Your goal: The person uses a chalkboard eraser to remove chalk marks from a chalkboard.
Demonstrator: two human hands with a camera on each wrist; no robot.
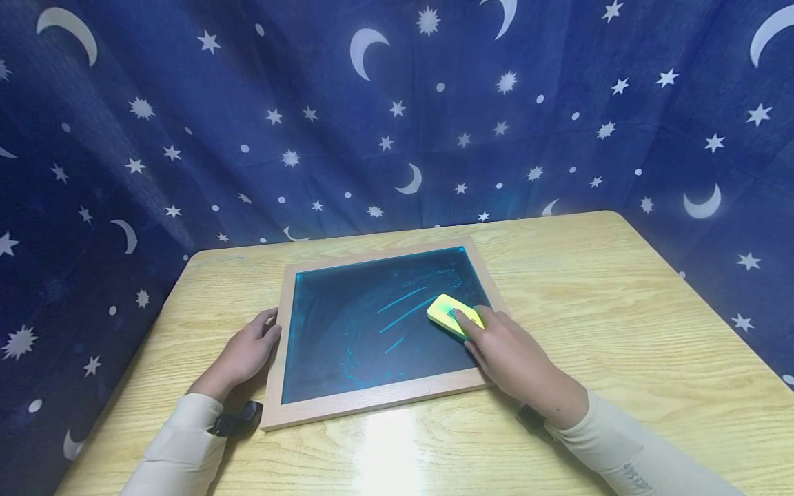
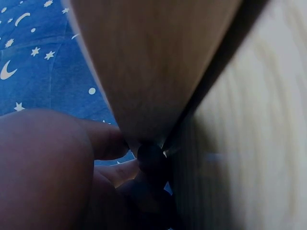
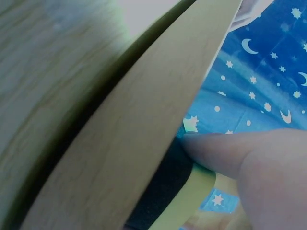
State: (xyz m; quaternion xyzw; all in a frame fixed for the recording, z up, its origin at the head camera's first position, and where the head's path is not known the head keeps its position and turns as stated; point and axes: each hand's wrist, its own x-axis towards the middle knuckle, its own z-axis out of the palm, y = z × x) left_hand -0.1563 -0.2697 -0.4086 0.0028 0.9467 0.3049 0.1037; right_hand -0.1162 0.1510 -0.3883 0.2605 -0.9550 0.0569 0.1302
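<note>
A blackboard [image 1: 335,317] in a light wooden frame lies on the table, with three blue-green chalk strokes and faint smears on it. My right hand [image 1: 515,351] grips a yellow eraser [image 1: 443,310] with a dark underside, over the right part of the board. In the right wrist view the eraser [image 3: 192,196] shows behind the wooden frame [image 3: 120,115], with fingers of the right hand [image 3: 259,167] on it. My left hand [image 1: 245,351] touches the frame's left edge. The left wrist view has the left hand [image 2: 57,167] against the frame's side [image 2: 153,57].
The light wood table [image 1: 608,310] extends around the board. A dark blue curtain [image 1: 335,138] with white moons and stars hangs behind and at both sides. Dark bands sit at both wrists, and glare lies on the table in front of the board.
</note>
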